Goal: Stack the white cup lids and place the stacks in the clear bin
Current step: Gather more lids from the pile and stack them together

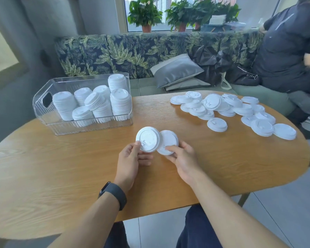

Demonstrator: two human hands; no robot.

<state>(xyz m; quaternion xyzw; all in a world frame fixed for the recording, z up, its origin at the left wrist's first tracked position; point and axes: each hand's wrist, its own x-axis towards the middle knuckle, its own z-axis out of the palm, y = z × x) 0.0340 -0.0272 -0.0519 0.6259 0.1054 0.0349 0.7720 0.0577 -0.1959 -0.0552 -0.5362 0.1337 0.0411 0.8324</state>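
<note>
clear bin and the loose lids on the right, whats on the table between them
Nothing: between the clear bin and the loose lids the head view shows only bare wooden table.

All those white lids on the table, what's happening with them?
A person is sorting cup lids. The left hand holds one white lid and the right hand holds another, edges overlapping. Several finished stacks already stand in the clear bin. A loose pile of lids lies spread on the wooden table.
</note>
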